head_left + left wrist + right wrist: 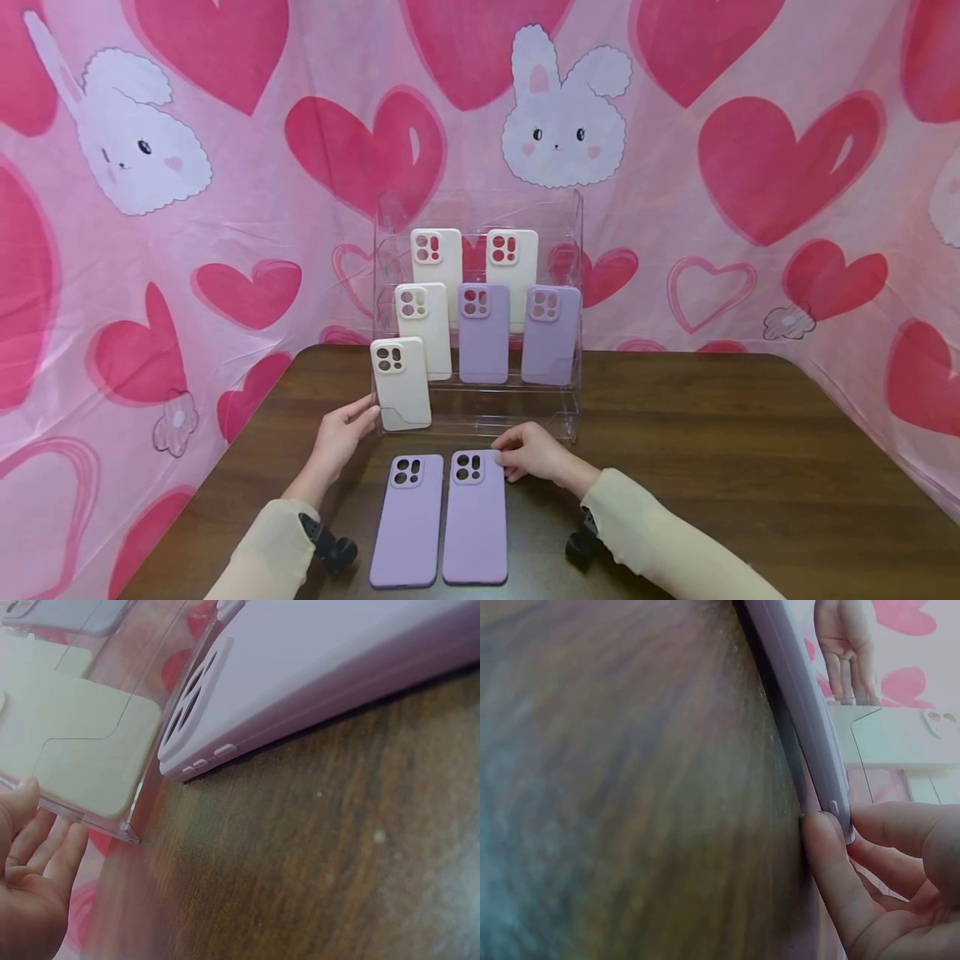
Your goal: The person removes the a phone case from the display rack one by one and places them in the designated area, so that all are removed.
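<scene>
My left hand (343, 437) is at the lower left side of a clear acrylic display stand (480, 408). In the left wrist view its thumb lies on the front of the stand's edge and its fingers are behind it, beside a cream phone case (82, 742) in the lowest tier. My right hand (542, 454) pinches the top right corner of a lilac phone case (476, 525) between thumb and fingers, as the right wrist view shows. Left of it on the table lies another lilac phone case (408, 525), with its camera cutouts towards the stand.
The middle tier holds a cream case (423, 333) and two lilac cases, one central (483, 337) and one at right (551, 337). Two more cream cases, left (442, 254) and right (517, 254), stand above. Behind the wooden table (697, 467) hangs a pink heart-and-rabbit cloth (480, 150).
</scene>
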Available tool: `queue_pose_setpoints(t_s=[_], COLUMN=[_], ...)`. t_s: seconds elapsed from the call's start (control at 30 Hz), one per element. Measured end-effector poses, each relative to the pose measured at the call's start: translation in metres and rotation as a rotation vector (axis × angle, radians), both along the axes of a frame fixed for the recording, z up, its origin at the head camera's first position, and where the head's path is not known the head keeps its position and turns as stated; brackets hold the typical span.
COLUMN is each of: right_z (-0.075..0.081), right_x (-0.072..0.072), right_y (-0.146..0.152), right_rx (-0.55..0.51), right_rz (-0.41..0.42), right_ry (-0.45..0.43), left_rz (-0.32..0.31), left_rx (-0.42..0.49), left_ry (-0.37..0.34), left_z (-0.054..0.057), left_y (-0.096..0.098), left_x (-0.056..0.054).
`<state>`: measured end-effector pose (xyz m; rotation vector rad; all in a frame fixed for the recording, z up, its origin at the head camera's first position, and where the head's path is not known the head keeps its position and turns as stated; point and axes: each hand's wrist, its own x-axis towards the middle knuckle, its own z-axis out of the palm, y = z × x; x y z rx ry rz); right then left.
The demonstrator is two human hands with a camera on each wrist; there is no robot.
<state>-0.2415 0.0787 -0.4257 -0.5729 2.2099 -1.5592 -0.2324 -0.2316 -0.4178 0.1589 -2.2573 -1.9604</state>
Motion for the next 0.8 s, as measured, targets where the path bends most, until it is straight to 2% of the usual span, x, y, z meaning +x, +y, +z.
queue_pose_setpoints(t_s=[0.8], right_z=[0.0019], right_x=[0.0003], right_y=[-0.0021], right_rx=[0.047], right_rz=[-0.001], right_ry=[0.014], left_rz=[-0.001], left_rx=[0.001], left_ry=[-0.008], left_z=[-0.0001], left_y=[-0.0002], left_x=[0.0])
